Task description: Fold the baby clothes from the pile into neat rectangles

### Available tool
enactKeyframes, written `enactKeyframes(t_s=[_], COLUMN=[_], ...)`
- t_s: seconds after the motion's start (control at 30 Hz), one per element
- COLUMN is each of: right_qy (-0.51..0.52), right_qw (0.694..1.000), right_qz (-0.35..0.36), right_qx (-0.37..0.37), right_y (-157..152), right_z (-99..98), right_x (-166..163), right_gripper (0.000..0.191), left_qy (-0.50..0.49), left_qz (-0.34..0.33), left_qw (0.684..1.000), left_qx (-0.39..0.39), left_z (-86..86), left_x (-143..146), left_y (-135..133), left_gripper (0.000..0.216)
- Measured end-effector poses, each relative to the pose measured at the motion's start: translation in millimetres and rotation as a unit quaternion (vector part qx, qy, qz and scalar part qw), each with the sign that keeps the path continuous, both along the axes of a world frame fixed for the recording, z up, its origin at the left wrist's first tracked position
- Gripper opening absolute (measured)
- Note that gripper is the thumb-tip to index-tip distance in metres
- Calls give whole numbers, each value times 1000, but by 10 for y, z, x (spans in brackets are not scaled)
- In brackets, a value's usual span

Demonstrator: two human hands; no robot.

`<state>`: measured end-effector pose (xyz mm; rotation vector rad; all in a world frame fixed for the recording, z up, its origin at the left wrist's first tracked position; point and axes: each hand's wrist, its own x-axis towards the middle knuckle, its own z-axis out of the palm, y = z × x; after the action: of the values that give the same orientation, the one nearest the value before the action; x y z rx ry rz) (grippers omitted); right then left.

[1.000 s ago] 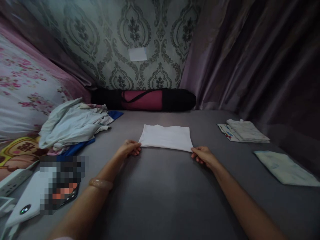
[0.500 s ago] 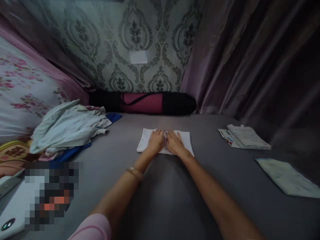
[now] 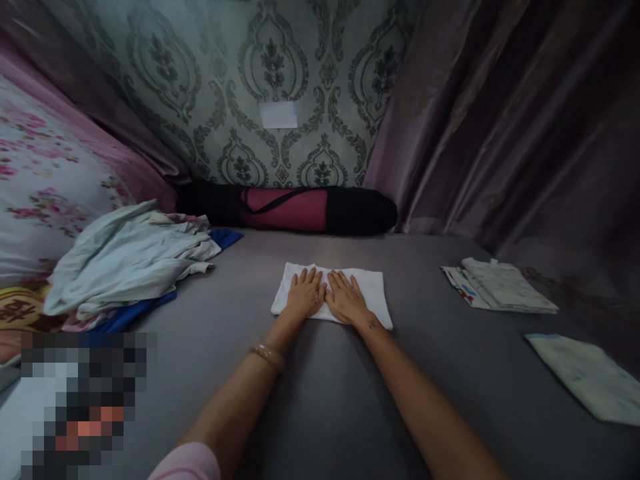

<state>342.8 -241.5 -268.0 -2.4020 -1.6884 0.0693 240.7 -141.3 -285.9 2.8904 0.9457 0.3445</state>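
Note:
A white folded cloth (image 3: pixel 374 288) lies flat on the grey bed surface in front of me. Pressed on its left half is my left hand (image 3: pixel 306 293), fingers stretched out and pointing away from me. My right hand (image 3: pixel 346 297) rests flat just to the right of the cloth's middle, its fingers spread a little. The two thumbs almost meet between the hands. Parts of the cloth under both palms are hidden. Neither hand grips anything.
At the left is a heap of loose clothes (image 3: pixel 130 257). Folded clothes (image 3: pixel 505 287) and a separate folded pale cloth (image 3: pixel 593 377) lie at the right. Along the patterned wall runs a black and maroon long bag (image 3: pixel 285 210). A blurred-out patch covers the lower left.
My hands have gone from close together at a raised crease in the cloth's middle to lying flat and slightly apart on it. The view has shifted slightly.

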Motion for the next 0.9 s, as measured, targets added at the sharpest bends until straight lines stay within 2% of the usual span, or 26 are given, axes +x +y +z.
enactKeyframes(t_s=[0.2,0.33,0.47,0.7,0.9], right_qy=[-23,-40,-46,-12,15], right_qw=[998,996,989,985,982], right_qz=[-58,-84,-140,-170,-186], right_qx=[-21,-12,5,-8,-29], right_y=[-84,-170,-265,-427,-591], right_z=[10,2,-26,-46,-26], right_x=[129,171,213,327,410], right_gripper=[59,58,60,63,65], left_qy=[4,6,16,32,47], left_qz=[43,88,115,73,69], left_qw=[999,996,992,995,994], left_qx=[2,-16,-41,-59,-66], left_z=[32,52,65,44,30], left_x=[-22,-37,-78,-263,-572], left_y=[39,55,83,245,362], left_gripper=[62,70,71,71,64])
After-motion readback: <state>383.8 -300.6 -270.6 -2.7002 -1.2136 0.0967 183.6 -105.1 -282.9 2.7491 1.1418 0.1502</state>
